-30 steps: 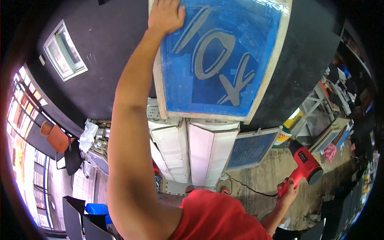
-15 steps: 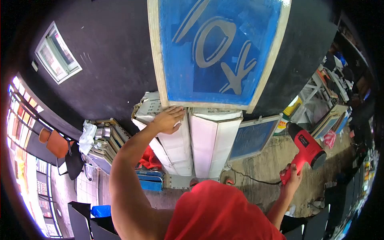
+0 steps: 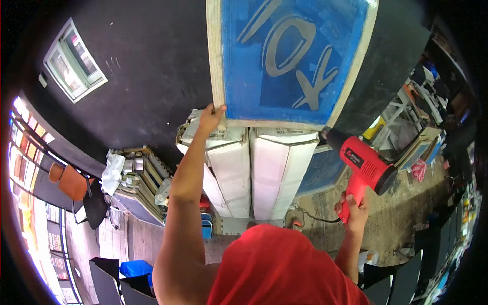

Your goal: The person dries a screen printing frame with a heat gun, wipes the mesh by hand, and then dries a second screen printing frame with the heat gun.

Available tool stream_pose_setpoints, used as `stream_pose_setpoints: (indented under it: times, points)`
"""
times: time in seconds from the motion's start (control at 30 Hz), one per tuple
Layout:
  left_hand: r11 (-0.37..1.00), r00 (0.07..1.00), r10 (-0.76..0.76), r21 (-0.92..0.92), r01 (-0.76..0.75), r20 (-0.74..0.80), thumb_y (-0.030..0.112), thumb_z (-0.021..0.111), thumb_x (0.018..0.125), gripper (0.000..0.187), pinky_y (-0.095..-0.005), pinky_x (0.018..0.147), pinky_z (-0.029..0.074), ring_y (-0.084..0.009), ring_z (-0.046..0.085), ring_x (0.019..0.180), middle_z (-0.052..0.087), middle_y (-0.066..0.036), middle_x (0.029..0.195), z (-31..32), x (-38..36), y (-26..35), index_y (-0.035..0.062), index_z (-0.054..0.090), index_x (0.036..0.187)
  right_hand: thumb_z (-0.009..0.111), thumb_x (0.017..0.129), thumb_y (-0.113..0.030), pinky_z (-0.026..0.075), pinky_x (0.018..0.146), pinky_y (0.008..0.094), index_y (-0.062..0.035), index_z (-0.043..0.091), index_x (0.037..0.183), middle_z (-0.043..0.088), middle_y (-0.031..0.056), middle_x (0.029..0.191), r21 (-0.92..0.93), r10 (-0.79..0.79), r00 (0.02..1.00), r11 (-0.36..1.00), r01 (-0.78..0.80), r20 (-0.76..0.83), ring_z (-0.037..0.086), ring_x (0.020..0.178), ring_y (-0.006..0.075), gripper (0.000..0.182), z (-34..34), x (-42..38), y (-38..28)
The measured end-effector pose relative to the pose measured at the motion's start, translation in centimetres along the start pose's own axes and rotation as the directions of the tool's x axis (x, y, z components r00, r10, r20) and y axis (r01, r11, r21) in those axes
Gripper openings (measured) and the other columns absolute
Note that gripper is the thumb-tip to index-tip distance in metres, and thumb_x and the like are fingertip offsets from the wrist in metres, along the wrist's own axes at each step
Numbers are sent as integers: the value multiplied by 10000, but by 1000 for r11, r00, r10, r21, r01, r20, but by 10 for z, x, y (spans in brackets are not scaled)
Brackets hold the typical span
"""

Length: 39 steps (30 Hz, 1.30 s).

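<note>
A screen printing frame (image 3: 216,61) with blue mesh and pale lettering leans against the dark wall, its lower edge on two tall white cardboard boxes (image 3: 282,168). My left hand (image 3: 211,120) grips the wooden side of this frame near its lower left corner, fingers closed round the edge. In my right hand (image 3: 354,207) is a red and black heat gun (image 3: 363,165), held by its handle. Its dark nozzle points up and left, close to the frame's lower right corner. A cord trails from the handle down to the floor.
A second blue screen (image 3: 319,172) stands behind the boxes at right. Stacked frames (image 3: 142,188) lean at left, near an orange chair (image 3: 71,182). Shelves and frames (image 3: 419,145) crowd the right side. A blue bin (image 3: 136,269) is at lower left.
My left hand has moved from the box top up to the frame's side and closed on it. My right hand has raised the heat gun leftward, nearer the screen.
</note>
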<state>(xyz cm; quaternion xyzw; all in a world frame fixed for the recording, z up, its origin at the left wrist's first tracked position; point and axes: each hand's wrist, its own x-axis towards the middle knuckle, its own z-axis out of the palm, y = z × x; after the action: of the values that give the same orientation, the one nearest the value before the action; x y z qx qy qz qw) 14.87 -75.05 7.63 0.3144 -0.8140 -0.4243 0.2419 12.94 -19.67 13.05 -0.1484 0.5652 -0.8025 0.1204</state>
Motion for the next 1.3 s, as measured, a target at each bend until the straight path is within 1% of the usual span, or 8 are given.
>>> stream_pose_setpoints:
  times: [0.4,0.7,0.77,0.87,0.93,1.03,1.17,1.3]
  points:
    - [995,975,82,-46,-93,-204,658,563,901,677,-460,876,489,-411,657,1005,695,-238,1013,32,-14,-20,16,651,1096,664,908,-33,487,586,297,38,575,1068,615,84,797,16,87,915,995,-102,395,595,641,163,197,116,-41,-22]
    - [986,969,129,-76,-148,-213,592,586,911,608,-470,863,489,-428,645,981,682,-244,1018,36,-12,-31,21,631,1113,666,901,23,497,563,295,23,567,1095,619,73,793,-36,28,942,999,-17,333,607,652,154,217,124,-57,-18]
    - [980,964,140,-106,-167,-225,548,628,908,562,-463,846,494,-423,648,928,677,-232,988,38,-11,-33,20,628,1101,707,912,-200,476,575,299,49,560,1157,617,102,769,-230,-23,974,970,77,226,575,590,158,379,117,-65,-15]
    - [938,872,239,-132,-322,-427,342,720,879,399,-434,792,502,-345,626,796,640,-174,922,35,-17,-29,17,614,1086,707,912,-220,476,570,302,47,560,1151,616,98,743,-176,49,979,984,-14,196,576,583,157,387,97,-69,-19]
    - [825,607,514,154,-544,-606,141,729,832,310,-389,759,501,-249,574,723,594,-107,886,23,-24,-19,14,595,1081,677,904,-6,504,562,299,28,567,1087,627,81,753,-155,56,978,988,-25,200,603,599,156,216,82,-70,-14]
    - [915,929,370,-166,-368,-17,147,628,923,311,-323,807,521,-199,636,980,669,-134,1037,21,-34,25,-23,595,1182,661,927,-84,491,556,289,18,574,1006,614,74,734,-163,102,982,984,-77,156,597,593,147,156,72,-70,-13]
    - [942,636,136,99,-320,759,287,621,970,444,-324,922,524,-216,652,1101,671,-153,1228,30,0,59,9,591,1316,667,931,-137,484,554,280,11,576,972,604,67,724,-99,107,989,990,-97,98,589,581,145,179,71,-74,-11]
    - [995,577,84,-42,-86,812,416,614,969,498,-360,954,511,-217,667,1076,675,-115,1233,2,57,109,44,607,1300,671,929,-124,489,552,288,3,576,963,595,64,728,-94,57,996,994,-51,64,591,579,152,162,60,-81,-13]
